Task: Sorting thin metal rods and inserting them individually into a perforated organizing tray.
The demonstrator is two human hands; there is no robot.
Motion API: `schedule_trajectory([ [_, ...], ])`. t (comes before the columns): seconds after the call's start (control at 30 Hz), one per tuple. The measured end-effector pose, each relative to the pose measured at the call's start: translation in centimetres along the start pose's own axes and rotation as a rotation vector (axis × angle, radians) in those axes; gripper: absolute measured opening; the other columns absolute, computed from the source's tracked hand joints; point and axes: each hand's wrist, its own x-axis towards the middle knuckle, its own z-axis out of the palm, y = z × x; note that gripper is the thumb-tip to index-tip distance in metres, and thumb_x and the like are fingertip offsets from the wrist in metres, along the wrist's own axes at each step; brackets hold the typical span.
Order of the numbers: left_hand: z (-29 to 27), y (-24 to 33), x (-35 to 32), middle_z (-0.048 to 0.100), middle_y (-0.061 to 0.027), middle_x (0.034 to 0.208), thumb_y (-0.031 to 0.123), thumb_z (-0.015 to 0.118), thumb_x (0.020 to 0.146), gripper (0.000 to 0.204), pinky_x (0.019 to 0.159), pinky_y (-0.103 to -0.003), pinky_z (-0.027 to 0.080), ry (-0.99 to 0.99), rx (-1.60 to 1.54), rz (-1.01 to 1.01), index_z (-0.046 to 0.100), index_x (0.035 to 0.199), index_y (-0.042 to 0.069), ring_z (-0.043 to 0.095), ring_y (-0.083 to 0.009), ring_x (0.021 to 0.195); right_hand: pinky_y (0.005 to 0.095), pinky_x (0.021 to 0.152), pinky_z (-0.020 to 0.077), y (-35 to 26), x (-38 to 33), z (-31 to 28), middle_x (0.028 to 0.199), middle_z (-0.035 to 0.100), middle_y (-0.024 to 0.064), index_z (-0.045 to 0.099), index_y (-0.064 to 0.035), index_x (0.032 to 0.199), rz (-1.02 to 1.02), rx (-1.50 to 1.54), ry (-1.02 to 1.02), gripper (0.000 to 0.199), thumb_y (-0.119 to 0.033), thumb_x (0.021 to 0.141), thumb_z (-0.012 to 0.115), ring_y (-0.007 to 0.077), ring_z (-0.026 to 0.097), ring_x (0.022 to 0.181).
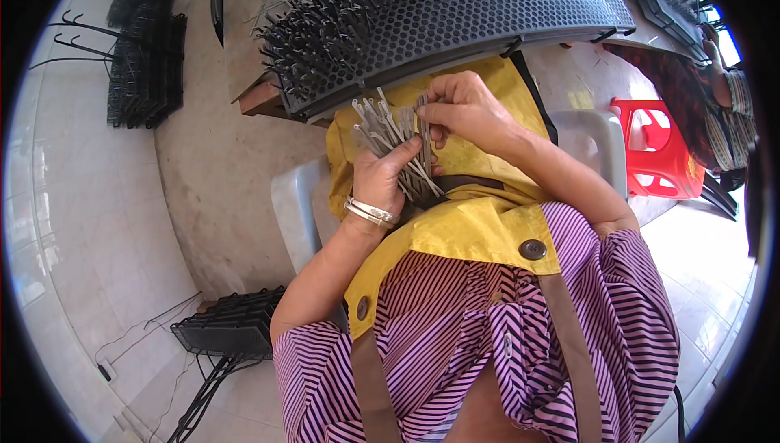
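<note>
1. Bundle of thin grey rods (392, 128) is in front of the yellow apron (463, 236), just beside the near edge of the black perforated tray (496, 16).
2. The left hand (380, 181) is closed around this bundle, with its thumb laid across; the rod ends spread out above it.
3. The right hand (470, 114) has thumb and forefinger pinched together on rods at the bundle's right side; how many, I cannot tell.
4. Dark pieces (325, 36) stand crowded in the tray's left part.
</note>
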Motion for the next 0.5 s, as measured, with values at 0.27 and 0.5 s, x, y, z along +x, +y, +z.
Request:
schedule_trajectory([
  [0.27, -0.32, 0.03, 0.05, 0.060, -0.0107, 0.085, 0.006, 0.052, 0.081, 0.021, 0.062, -0.035, 0.054, -0.080, 0.041, 0.038, 0.053, 0.100, -0.002, 0.059, -0.0192, 0.070, 0.0210, 0.046, 0.0433, -0.73, -0.04, -0.10, 0.063, 0.056, 0.0056, 0.056, 0.0056, 0.078, -0.002, -0.009, -0.050, 0.011, -0.005, 0.079, 0.055, 0.0096, 0.053, 0.050],
  [0.5, 0.03, -0.09, 0.03, 0.060, -0.0111, 0.082, 0.005, 0.050, 0.080, 0.021, 0.059, -0.030, 0.052, -0.026, 0.010, 0.014, 0.052, 0.098, -0.004, 0.059, -0.0192, 0.067, 0.0243, 0.043, 0.0486, -0.07, -0.33, 0.22, 0.057, 0.056, 0.0096, 0.053, 0.0077, 0.068, 0.036, 0.000, 0.017, 0.014, -0.005, 0.075, 0.053, 0.0128, 0.057, 0.047],
])
